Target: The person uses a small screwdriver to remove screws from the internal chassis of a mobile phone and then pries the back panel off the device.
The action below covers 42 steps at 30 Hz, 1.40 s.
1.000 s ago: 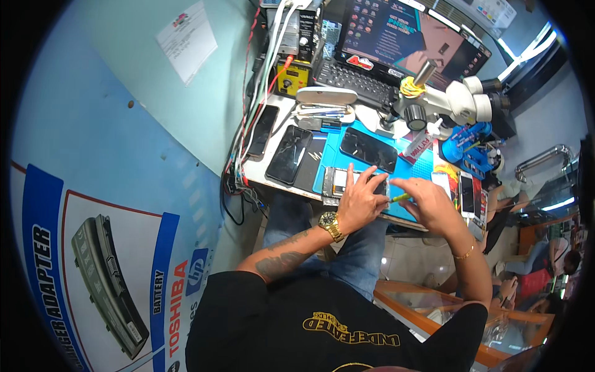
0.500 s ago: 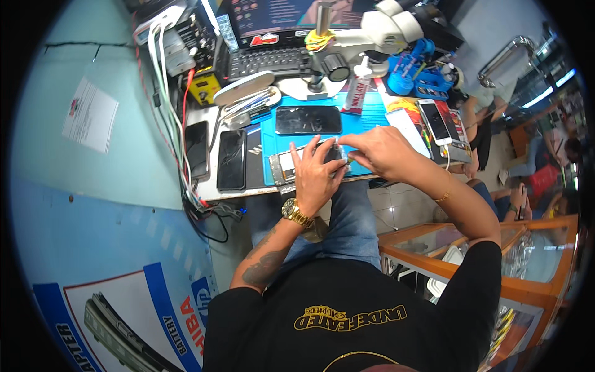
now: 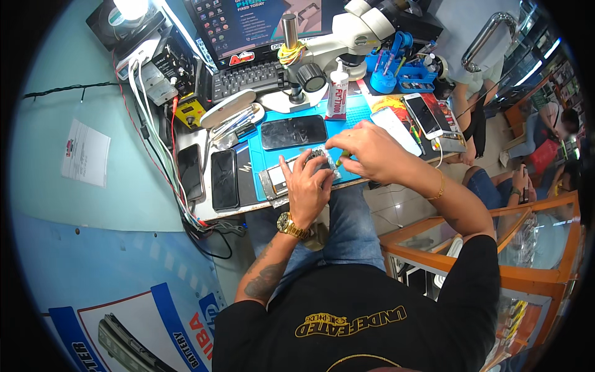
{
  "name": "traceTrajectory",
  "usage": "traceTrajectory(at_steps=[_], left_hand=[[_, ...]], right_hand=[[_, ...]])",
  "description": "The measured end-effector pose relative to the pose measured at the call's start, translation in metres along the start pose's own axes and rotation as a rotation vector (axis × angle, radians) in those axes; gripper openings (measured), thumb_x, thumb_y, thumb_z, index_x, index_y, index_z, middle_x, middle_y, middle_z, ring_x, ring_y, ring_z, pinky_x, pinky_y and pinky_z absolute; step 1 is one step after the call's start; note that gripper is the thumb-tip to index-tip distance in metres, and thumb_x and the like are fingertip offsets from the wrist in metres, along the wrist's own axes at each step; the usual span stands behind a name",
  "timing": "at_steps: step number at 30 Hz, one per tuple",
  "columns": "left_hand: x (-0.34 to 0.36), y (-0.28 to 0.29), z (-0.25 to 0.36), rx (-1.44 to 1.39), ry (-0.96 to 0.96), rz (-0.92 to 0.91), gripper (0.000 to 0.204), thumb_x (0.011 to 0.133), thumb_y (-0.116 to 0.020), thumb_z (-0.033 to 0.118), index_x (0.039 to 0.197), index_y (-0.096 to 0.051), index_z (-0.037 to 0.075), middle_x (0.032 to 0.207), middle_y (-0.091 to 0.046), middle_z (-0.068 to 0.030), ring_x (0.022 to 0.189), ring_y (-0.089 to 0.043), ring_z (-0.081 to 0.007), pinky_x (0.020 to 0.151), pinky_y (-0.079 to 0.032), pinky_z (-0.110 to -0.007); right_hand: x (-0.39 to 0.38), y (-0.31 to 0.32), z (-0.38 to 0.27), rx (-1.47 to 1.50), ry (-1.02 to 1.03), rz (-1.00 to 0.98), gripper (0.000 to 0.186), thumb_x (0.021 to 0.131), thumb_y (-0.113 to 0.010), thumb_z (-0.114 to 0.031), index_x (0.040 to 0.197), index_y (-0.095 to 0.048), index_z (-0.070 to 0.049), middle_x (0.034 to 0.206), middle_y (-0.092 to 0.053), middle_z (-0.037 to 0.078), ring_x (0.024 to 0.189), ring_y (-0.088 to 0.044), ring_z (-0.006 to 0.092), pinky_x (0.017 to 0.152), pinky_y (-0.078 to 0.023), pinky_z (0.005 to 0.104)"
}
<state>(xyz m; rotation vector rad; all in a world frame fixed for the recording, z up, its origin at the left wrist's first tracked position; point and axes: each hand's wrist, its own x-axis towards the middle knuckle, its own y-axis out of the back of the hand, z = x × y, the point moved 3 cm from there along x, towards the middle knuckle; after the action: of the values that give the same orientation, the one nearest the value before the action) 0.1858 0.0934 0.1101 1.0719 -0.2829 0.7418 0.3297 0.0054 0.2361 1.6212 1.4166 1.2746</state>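
Observation:
An opened phone (image 3: 277, 181), its silvery inner parts bared and its right end in a clear wrapping, lies at the near edge of a blue work mat (image 3: 255, 149). My left hand (image 3: 307, 189) grips its right part, fingers bent over it and thumb at the side. Just right of it, my right hand (image 3: 375, 152) is closed around a small tool with a yellow-green part (image 3: 342, 157). Its tip is too small to make out. Beyond my hands lies a dark phone (image 3: 293, 131) on the mat.
Two dark phones (image 3: 224, 180) lie left of the mat. Behind stand a glue tube (image 3: 338, 93), a microscope (image 3: 359, 31), a keyboard (image 3: 245, 82), a pen case (image 3: 235, 118) and a blue tool holder (image 3: 412, 77). A white phone (image 3: 423, 118) with a cable lies right. Other people sit far right.
The view has shifted, so the bench sits further left. My right hand has drawn slightly away from the opened phone's end, showing more of the yellow-green tool. My left hand keeps its hold.

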Motion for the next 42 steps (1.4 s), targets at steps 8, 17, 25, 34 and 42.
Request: traceTrajectory(at_steps=[8, 17, 25, 34, 42], left_hand=[[0.024, 0.013, -0.011, -0.225, 0.117, 0.073, 0.006, 0.091, -0.076, 0.019, 0.095, -0.079, 0.015, 0.121, -0.070, 0.0020, 0.132, -0.054, -0.0294, 0.117, -0.017, -0.071], [0.004, 0.021, -0.027, 0.111, 0.102, -0.102, 0.068, 0.087, -0.079, 0.037, 0.144, -0.056, 0.008, 0.143, -0.060, -0.0092, 0.137, -0.050, -0.0309, 0.116, -0.018, -0.074], [0.002, 0.021, -0.026, 0.083, 0.122, -0.137, 0.089, 0.075, -0.088, 0.041, 0.148, -0.051, 0.006, 0.133, -0.063, -0.0106, 0.126, -0.056, -0.0289, 0.117, -0.019, -0.074], [0.004, 0.023, -0.024, 0.069, 0.111, -0.113, 0.098, 0.072, -0.090, 0.037, 0.154, -0.045, 0.007, 0.120, -0.063, -0.0075, 0.118, -0.058, -0.0266, 0.117, -0.017, -0.074], [0.005, 0.024, -0.024, 0.071, 0.099, -0.121, 0.101, 0.074, -0.089, 0.041, 0.156, -0.040, 0.008, 0.120, -0.064, -0.0058, 0.115, -0.059, -0.0266, 0.116, -0.021, -0.072]], right_hand=[[0.007, -0.010, 0.009, 0.115, -0.174, 0.072, 0.028, 0.087, -0.068, -0.014, 0.113, -0.069, -0.005, 0.103, -0.075, 0.013, 0.090, -0.071, 0.0332, 0.084, -0.051, 0.0452], [0.013, -0.020, 0.021, 0.033, -0.131, 0.162, 0.028, 0.086, -0.069, -0.014, 0.112, -0.070, -0.005, 0.099, -0.075, 0.015, 0.089, -0.072, 0.0329, 0.083, -0.052, 0.0444], [0.014, -0.021, 0.021, 0.000, -0.157, 0.138, 0.028, 0.086, -0.069, -0.014, 0.112, -0.071, -0.006, 0.096, -0.075, 0.015, 0.088, -0.072, 0.0332, 0.085, -0.051, 0.0435], [0.014, -0.023, 0.026, -0.001, -0.191, 0.128, 0.020, 0.092, -0.070, -0.023, 0.104, -0.071, -0.007, 0.071, -0.069, 0.018, 0.070, -0.070, 0.0409, 0.065, -0.056, 0.0509], [0.032, -0.015, 0.024, 0.007, 0.047, 0.071, 0.022, 0.093, -0.067, -0.016, 0.114, -0.070, -0.011, 0.077, -0.070, 0.018, 0.077, -0.070, 0.0406, 0.071, -0.054, 0.0523]])
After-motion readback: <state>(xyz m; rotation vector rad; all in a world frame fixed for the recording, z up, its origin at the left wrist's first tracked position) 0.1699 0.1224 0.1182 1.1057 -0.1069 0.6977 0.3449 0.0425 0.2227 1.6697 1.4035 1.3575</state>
